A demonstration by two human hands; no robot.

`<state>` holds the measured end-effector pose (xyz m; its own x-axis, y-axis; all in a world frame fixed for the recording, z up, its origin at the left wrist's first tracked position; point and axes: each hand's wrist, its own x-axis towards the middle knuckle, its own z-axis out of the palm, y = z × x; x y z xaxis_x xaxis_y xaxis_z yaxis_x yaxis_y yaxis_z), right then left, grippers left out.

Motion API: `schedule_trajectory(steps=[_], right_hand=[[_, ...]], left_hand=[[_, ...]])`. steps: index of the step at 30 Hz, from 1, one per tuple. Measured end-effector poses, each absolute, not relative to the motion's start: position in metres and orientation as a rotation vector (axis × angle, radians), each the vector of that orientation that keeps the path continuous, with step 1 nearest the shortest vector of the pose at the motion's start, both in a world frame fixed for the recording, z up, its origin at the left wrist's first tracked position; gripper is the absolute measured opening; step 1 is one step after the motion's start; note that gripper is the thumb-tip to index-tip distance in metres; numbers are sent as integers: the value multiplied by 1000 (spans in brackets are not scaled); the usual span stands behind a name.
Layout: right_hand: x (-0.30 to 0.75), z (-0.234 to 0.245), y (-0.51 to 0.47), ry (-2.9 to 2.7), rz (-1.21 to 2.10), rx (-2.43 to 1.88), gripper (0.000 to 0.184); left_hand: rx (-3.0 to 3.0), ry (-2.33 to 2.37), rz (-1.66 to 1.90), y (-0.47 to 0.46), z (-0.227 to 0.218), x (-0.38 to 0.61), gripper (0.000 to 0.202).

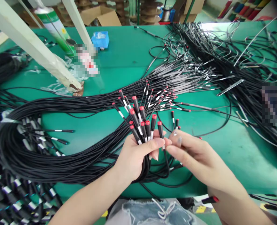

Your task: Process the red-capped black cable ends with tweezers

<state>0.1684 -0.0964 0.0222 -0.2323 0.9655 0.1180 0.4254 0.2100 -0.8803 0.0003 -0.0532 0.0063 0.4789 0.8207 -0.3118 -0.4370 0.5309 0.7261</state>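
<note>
Gripping a bunch of cables upright in the left hand, fingers curled tight around the stems and thumb pressed flat across the front. Thin, round, smooth black rubber, each end tipped with a glossy red cap and ringed lower down by a narrow white band; tips fanned out above the fist at uneven heights. Held just above the near edge of the table, long tails dropping behind the palm and looping away to the left.

Pinching a single cable at the right side of the bunch with the right hand, thumb and forefinger closed on its stem right beside the left thumb, the other fingers stretched straight and close together.

Lying just beyond, a loose spread of capped ends, flat on the matte green tabletop. Sweeping round the left side, a thick coil of the same black cable, banded in white near the bottom corner. Heaped at the far right, a wiry tangle of black and grey leads.

Slanting across the upper left, two white beams, chipped at the foot, with crumpled clear plastic beside them. Standing behind, a green-and-white can and a small blue box. Past the far edge, a cardboard box and stacked wooden spools. Showing at the bottom, frayed denim.
</note>
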Motion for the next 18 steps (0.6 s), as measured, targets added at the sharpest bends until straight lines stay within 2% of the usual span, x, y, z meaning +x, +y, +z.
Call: schedule_trajectory(steps=[3,6,8,14,18], right_hand=[[169,20,-98,-1652,802,-1287,20],[165,15,-101,-1416,673,-1206,46],[160,12,-101,-1339,622,-1113,54],[154,3,-99,-1464,562,-873,61],[155,2,-99,-1508,554,-926,56]], left_hand=[[553,754,826,-53,9,1,17],[522,752,798,-54,10,0,18],[516,733,781,-55,10,0,17],[500,694,782,-55,7,0,17],[523,713,780,-54,6,-1,20]])
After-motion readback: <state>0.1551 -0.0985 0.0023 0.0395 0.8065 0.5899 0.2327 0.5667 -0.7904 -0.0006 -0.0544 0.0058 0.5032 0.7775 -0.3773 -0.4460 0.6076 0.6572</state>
